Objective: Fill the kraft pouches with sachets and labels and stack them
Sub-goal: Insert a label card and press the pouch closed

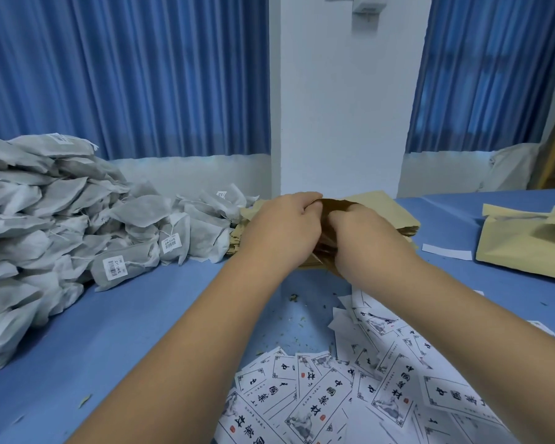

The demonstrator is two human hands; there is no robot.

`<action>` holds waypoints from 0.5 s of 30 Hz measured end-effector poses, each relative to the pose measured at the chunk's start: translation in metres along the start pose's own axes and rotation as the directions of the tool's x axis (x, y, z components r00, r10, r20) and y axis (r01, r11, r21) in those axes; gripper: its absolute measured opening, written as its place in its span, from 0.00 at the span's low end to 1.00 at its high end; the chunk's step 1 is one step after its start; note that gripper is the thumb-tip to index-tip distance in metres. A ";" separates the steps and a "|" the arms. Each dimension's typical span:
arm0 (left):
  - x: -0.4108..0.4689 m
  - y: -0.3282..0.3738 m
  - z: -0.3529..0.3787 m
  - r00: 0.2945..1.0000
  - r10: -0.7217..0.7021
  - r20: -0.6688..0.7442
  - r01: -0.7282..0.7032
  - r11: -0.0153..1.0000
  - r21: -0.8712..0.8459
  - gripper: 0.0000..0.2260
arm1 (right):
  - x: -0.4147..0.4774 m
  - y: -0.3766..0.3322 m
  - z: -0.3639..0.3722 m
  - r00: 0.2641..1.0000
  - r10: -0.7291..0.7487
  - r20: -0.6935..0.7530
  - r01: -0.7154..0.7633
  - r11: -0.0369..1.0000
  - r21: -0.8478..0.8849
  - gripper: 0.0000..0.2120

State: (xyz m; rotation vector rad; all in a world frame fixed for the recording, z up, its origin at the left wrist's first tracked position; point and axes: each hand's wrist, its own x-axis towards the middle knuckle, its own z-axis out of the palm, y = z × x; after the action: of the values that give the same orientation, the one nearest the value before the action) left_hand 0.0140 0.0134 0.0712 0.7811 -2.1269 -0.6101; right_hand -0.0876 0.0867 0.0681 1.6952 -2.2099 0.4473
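Note:
Both hands meet over a kraft pouch held above the stack of flat empty pouches at the table's middle. My left hand pinches the pouch's top edge, fingers curled over it. My right hand has its fingers curled into the pouch's mouth; most of the pouch is hidden behind the hands. A big heap of grey-white sachets with barcode tags lies at the left. White printed labels are scattered at the near right, under my right forearm.
Kraft pouches lie in a loose pile at the right edge, with a white paper strip beside them. The blue table carries small herb crumbs. A white pillar and blue curtains stand behind the table.

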 end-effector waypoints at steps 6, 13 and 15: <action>-0.002 0.000 0.003 0.997 0.076 -0.021 -0.076 0.997 -0.004 0.11 | 0.001 -0.008 0.002 0.951 0.099 0.293 -0.064 0.990 -0.126 0.08; 0.000 -0.002 0.005 0.987 0.157 -0.032 -0.159 0.983 -0.094 0.11 | 0.029 -0.016 -0.006 0.860 0.065 0.506 0.129 0.932 -0.339 0.15; 0.000 -0.002 0.006 0.983 0.176 -0.048 -0.180 0.979 -0.099 0.12 | 0.032 -0.010 -0.002 0.878 0.064 0.475 0.081 0.957 -0.280 0.15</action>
State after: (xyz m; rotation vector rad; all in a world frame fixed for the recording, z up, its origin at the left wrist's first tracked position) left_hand 0.0097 0.0129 0.0664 0.5349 -2.0847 -0.5982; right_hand -0.0852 0.0572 0.0840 1.7873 -2.4386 -0.3389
